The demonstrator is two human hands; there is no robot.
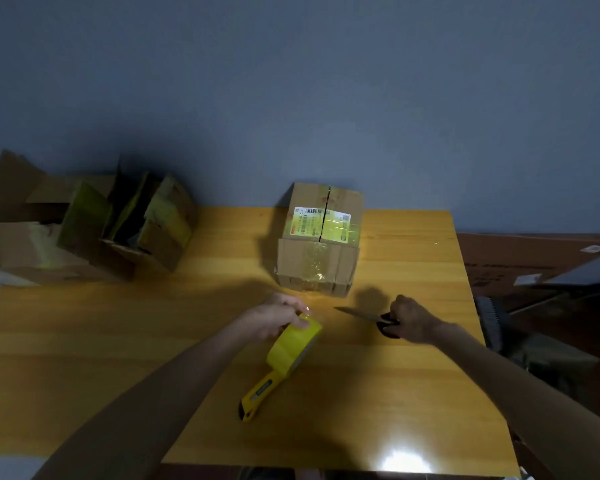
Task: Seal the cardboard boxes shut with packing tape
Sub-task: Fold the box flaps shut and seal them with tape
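**Tape roll and scissors in hand: handling notes**

The round roll of yellow packing tape [293, 348] stands on edge on the yellow wooden table [413, 258], just in front of me. One side touches the yellow utility knife [258, 396]. My left hand [278, 320] grips its upper rim, fingers curled over the top and the thumb underneath as far as I can see.

I judge the roll light and stiff, but the film is thin and clingy (a loose end will stick back on itself). It is best held by the rim or through the core.

My right hand [413, 320] holds the black-handled scissors [368, 317] with fingers wrapped about the loops. The blades look closed and point left toward the roll, low over the table.

The closed brown cardboard box [321, 240] sits beyond both hands at mid-table, with glossy tape down its near face. Its top seam shows as a dark line. It looks rigid enough to press on.

Opened cardboard boxes [84, 230] lie heaped at far left.
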